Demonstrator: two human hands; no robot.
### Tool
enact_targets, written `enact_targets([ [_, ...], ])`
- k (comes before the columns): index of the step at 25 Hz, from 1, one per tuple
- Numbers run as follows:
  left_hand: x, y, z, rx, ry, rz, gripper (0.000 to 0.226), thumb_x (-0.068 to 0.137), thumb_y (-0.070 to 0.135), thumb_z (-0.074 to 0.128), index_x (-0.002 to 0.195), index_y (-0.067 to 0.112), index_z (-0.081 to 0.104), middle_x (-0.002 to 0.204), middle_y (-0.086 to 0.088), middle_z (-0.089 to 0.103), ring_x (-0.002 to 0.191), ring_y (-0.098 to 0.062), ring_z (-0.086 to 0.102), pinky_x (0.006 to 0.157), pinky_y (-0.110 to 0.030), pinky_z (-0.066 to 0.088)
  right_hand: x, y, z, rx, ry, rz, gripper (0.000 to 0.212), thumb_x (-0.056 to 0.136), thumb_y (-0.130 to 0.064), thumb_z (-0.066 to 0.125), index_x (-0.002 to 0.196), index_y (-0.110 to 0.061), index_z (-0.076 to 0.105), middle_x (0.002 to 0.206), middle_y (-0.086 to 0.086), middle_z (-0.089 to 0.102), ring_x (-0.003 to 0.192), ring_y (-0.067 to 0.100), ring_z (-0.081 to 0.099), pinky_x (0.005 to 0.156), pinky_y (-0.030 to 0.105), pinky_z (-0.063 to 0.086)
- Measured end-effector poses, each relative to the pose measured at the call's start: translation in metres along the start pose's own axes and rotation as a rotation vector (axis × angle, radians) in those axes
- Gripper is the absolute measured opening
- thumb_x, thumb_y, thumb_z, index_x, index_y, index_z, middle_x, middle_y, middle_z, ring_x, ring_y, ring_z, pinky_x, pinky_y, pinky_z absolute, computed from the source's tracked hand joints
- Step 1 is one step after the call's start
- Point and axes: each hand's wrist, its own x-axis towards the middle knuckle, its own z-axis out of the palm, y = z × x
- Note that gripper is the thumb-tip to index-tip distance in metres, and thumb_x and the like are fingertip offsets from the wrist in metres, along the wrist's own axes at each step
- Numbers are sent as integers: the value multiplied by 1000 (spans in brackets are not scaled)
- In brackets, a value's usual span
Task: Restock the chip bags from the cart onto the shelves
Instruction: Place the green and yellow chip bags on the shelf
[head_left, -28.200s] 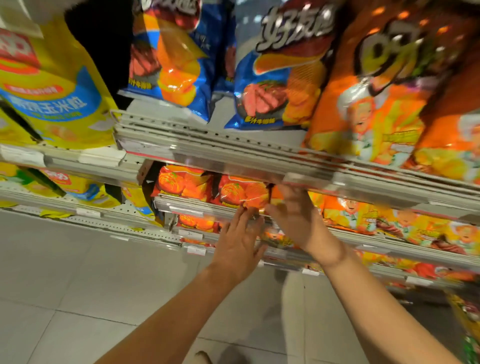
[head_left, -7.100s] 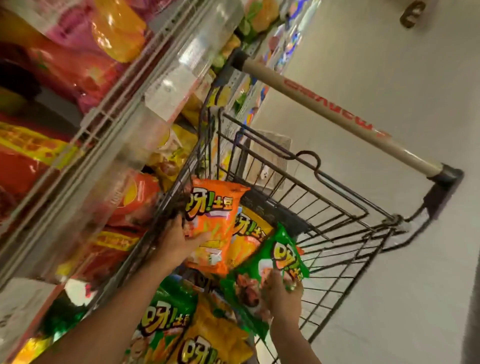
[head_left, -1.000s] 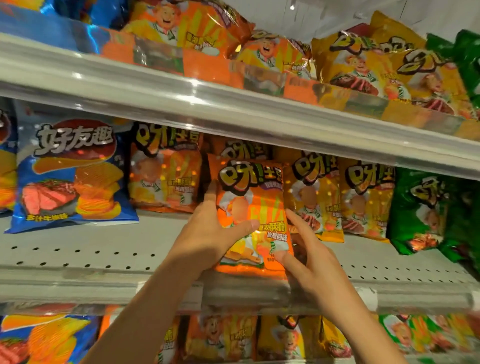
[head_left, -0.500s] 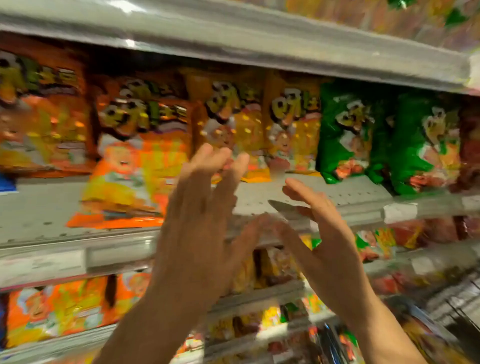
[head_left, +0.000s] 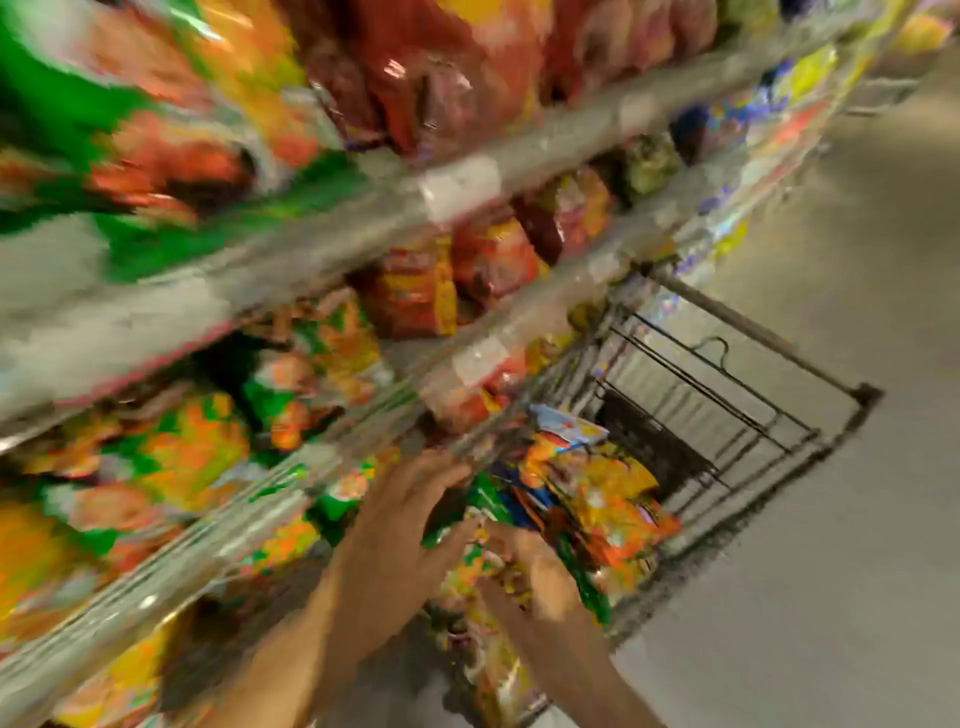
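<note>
The view is badly blurred. A black wire cart (head_left: 737, 415) stands to the right of the shelves, with a heap of orange, yellow and green chip bags (head_left: 597, 499) inside it. My left hand (head_left: 400, 540) hovers over the cart's near end with its fingers spread and straight. My right hand (head_left: 530, 566) reaches into the bags beside it; the blur hides whether its fingers grip a bag. Shelves (head_left: 322, 244) full of orange, green and red bags fill the left side.
The cart's handle bar (head_left: 753, 332) runs along its far side. Grey floor (head_left: 831, 571) lies to the right of the cart. White price tags (head_left: 460, 184) sit on the shelf rails.
My view has swung down and right from the shelf to the cart. Both hands have dropped from in front of the shelf to the bags in the cart.
</note>
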Motion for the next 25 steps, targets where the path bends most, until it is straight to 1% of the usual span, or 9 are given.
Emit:
enact_targets([
  [3, 40, -33, 86, 37, -227, -139, 43, 89, 27, 75, 128, 13, 65, 128, -5, 61, 122, -12, 51, 99, -1, 22, 19, 78, -33, 121, -16, 342, 41, 95, -12, 65, 135, -16, 54, 123, 1, 60, 122, 21, 59, 80, 6, 46],
  [6, 65, -68, 152, 1, -451, -321, 50, 92, 32, 71, 137, 14, 57, 130, -3, 53, 124, -23, 54, 104, -21, 38, 47, 140, -60, 163, 11, 560, 56, 95, -13, 65, 145, -18, 40, 128, 6, 57, 120, 24, 57, 84, 22, 52],
  [9, 92, -110, 203, 19, -523, -523, 62, 95, 40, 66, 149, 20, 43, 146, -1, 42, 129, -25, 52, 104, -40, 46, 95, 197, -73, 215, 114, 726, 65, 95, -26, 67, 151, -20, 34, 125, 6, 62, 108, 28, 63, 94, 44, 53],
  [12, 99, -157, 238, 168, -538, -676, 85, 93, 46, 66, 158, 14, 23, 163, -12, 26, 146, -29, 34, 114, -42, 37, 141, 237, -77, 315, 221, 872, 80, 91, -40, 69, 156, -18, 26, 138, 6, 55, 120, 29, 57, 99, 47, 49],
  [15, 95, -195, 267, 221, -610, -737, 109, 85, 57, 70, 162, 14, 5, 169, -13, 9, 154, -30, 15, 121, -46, 27, 181, 268, -79, 419, 322, 938, 82, 84, -52, 73, 148, -20, 33, 121, -1, 53, 108, 24, 54, 88, 39, 43],
  [17, 94, -208, 276, 123, -633, -775, 119, 75, 54, 82, 161, 12, 11, 166, -15, 21, 151, -32, 24, 119, -49, 31, 205, 284, -80, 567, 372, 934, 56, 81, -50, 77, 120, -24, 48, 105, -6, 57, 97, 19, 57, 90, 42, 47],
  [19, 93, -211, 278, 109, -628, -774, 112, 67, 53, 88, 155, 15, 31, 156, -14, 41, 142, -33, 40, 110, -49, 42, 223, 291, -81, 676, 430, 912, 37, 81, -37, 81, 104, -23, 56, 105, 2, 66, 100, 26, 64, 94, 49, 53],
  [22, 91, -199, 265, 163, -588, -680, 86, 68, 54, 86, 139, 19, 52, 132, -9, 60, 122, -31, 56, 92, -43, 52, 226, 291, -82, 843, 458, 949, 50, 85, -12, 77, 129, -1, 55, 117, 30, 66, 93, 33, 64, 78, 45, 56],
  [25, 89, -173, 237, 266, -457, -544, 75, 72, 57, 81, 128, 12, 57, 123, -11, 60, 118, -32, 55, 86, -39, 49, 204, 280, -82, 922, 429, 934, 54, 87, -6, 74, 136, -4, 51, 121, 22, 69, 89, 31, 68, 70, 41, 60],
])
